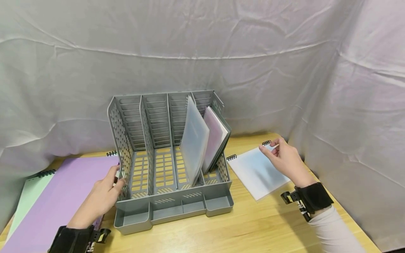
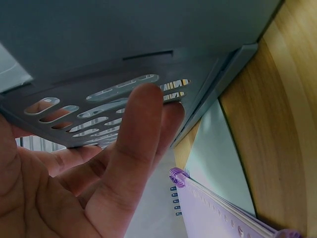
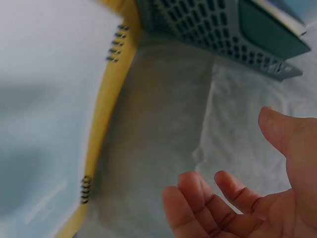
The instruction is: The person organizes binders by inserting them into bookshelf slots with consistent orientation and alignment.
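Note:
A grey desktop file organizer (image 1: pixel 190 196) with upright dividers stands in the middle of the table. My left hand (image 1: pixel 104 193) grips its perforated left side panel; in the left wrist view, the fingers (image 2: pixel 141 124) lie against the slotted panel (image 2: pixel 94 109). Over a spiral notebook with a pale blue, translucent cover (image 1: pixel 256 172), my right hand (image 1: pixel 286 158) hovers with bent, parted fingers and holds nothing. The right wrist view shows this notebook (image 3: pixel 39 124) apart from the fingertips (image 3: pixel 188 186). A pale blue notebook (image 1: pixel 194 137) and a pinkish notebook (image 1: pixel 213 140) lean in the organizer's right slots.
Left of the organizer, a large purple spiral notebook (image 1: pixel 66 196) overlaps a pale green one (image 1: pixel 31 193). Shallow trays (image 1: pixel 133 219) line the organizer's front. Grey cloth (image 1: pixel 177 45) hangs behind and at the right of the wooden table (image 1: pixel 246 228).

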Available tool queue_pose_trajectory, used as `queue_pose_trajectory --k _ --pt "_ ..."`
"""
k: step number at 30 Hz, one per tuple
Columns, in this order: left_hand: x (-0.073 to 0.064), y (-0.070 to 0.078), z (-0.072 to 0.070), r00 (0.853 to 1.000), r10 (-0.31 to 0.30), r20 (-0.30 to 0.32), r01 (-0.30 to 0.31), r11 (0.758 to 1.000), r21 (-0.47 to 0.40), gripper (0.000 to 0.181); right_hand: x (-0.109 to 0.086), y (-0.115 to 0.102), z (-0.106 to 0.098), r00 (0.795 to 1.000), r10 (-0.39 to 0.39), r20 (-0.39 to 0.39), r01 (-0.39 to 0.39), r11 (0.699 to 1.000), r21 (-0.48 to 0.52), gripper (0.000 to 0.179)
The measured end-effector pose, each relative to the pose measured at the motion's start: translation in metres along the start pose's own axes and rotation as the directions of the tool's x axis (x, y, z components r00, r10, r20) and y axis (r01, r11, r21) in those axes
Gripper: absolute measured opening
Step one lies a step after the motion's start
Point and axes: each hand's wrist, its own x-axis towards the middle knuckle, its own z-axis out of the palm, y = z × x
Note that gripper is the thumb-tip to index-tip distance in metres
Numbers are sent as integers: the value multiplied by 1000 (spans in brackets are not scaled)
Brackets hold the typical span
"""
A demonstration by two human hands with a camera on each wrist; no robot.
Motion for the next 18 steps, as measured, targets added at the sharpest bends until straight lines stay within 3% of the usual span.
queue_pose_trajectory --k 13,18 --pt "1 0 0 1000 -1 5 1 1000 -6 57 5 52 -1 988 85 131 -80 996 -46 67" --pt "0 0 1 1000 9 -1 -9 1000 -7 56 4 73 3 970 118 212 -104 992 -78 72"
